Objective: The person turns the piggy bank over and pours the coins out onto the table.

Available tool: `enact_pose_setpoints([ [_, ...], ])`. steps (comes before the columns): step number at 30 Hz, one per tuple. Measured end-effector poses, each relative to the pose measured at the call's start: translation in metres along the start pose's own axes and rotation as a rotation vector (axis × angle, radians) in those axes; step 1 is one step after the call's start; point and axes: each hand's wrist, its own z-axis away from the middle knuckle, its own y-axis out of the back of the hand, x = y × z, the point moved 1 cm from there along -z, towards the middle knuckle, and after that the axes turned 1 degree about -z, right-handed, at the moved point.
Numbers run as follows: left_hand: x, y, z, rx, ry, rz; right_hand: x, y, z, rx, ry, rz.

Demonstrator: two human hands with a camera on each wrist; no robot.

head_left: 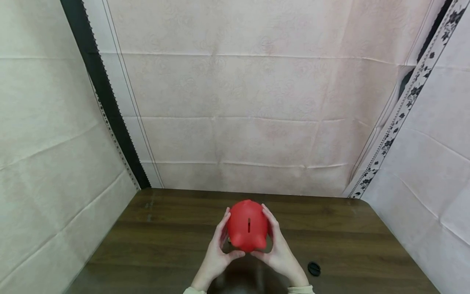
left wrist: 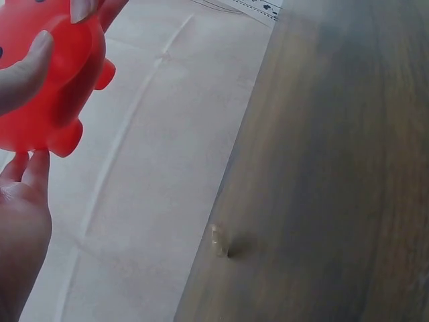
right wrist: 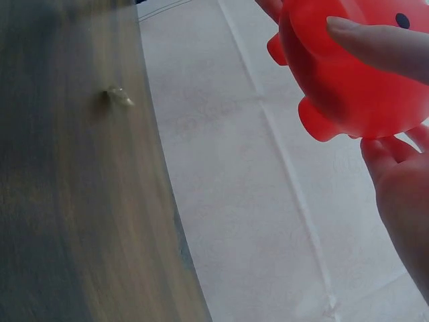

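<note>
Here, a red piggy bank (head_left: 243,225) is gripped by the left hand (head_left: 217,254) and right hand (head_left: 278,254); to its right, a round black piece (head_left: 313,268) is seen.

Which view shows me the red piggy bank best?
The head view: the red piggy bank appears uncropped between the left hand and right hand, its slot visible. Both wrist views crop it at the frame edge, though they show feet.
</note>
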Motion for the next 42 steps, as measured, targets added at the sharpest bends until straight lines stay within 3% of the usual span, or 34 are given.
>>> enact_pose_setpoints([
  [4, 0.0004, -0.0003, -0.0005, 0.010, 0.020, 0.023, -0.0008, 0.0005, 0.0006, 0.010, -0.009, 0.006],
  [7, -0.0002, -0.0004, -0.0004, 0.027, 0.070, 0.054, -0.0012, 0.0004, 0.0011, 0.030, -0.016, 0.020],
  [11, -0.0021, 0.0005, 0.0005, 0.078, 0.166, 0.069, -0.0015, 0.0007, 0.0021, 0.045, -0.093, 0.044],
  [15, -0.0041, 0.0018, 0.0008, 0.128, 0.204, 0.036, -0.0006, 0.0014, 0.0027, 0.044, -0.204, 0.052],
  [19, -0.0033, 0.0023, -0.0002, 0.153, 0.223, 0.009, -0.0012, 0.0024, 0.0018, 0.048, -0.254, 0.048],
  [24, -0.0002, 0.0006, -0.0017, 0.144, 0.277, 0.052, -0.0034, 0.0022, 0.0012, 0.055, -0.285, 0.059],
  [29, 0.0007, -0.0020, -0.0031, 0.117, 0.321, 0.101, -0.0047, 0.0014, 0.0014, 0.057, -0.373, 0.078],
  [38, -0.0018, -0.0036, -0.0027, 0.145, 0.345, 0.036, -0.0003, -0.0020, 0.0012, 0.066, -0.463, 0.126],
  [42, -0.0014, -0.0053, -0.0029, 0.144, 0.371, 0.076, 0.0008, -0.0032, 0.0014, 0.063, -0.493, 0.186],
])
